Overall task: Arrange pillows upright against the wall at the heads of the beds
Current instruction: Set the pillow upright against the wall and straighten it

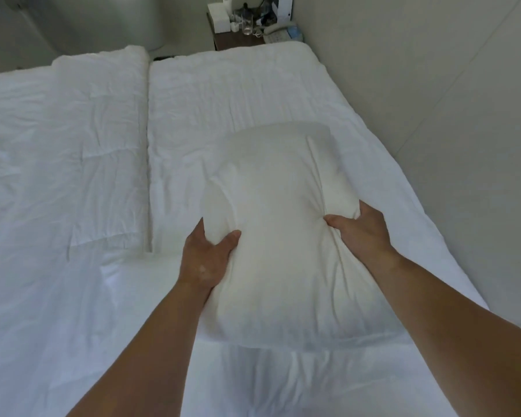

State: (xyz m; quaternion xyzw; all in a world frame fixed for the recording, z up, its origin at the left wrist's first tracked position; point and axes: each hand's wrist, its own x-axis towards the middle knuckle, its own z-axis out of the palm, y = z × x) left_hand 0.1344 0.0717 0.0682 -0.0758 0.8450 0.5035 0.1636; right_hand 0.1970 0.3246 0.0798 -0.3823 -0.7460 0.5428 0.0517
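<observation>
Both hands are on one white pillow, held out lengthwise over the right-hand bed. The left hand has its grip closed on the pillow's left edge: thumb pressed onto the top face, fingers tucked out of sight under the side. The right hand has its grip pinched tight into the right edge, thumb on top, and the fabric gathers into deep creases running away from it. Both forearms are bare and reach in from the lower edge of the view.

Pillow position: over the near half of the right-hand bed, its long axis pointing away from the person, its near end lowest in the view. Its far end looks slightly blurred; I cannot tell whether the underside touches the duvet or is held just clear of it. It is not upright and not against any wall.

Beds: two, side by side, both under rumpled white duvets. The left-hand bed sits just beside the right one, a narrow seam between them. The right-hand bed runs along the pale wall on the right.

Far end: a dark nightstand stands beyond the right-hand bed, in the corner. On its tabletop: a white box, a clear glass, a white telephone and other small items too indistinct to name.
</observation>
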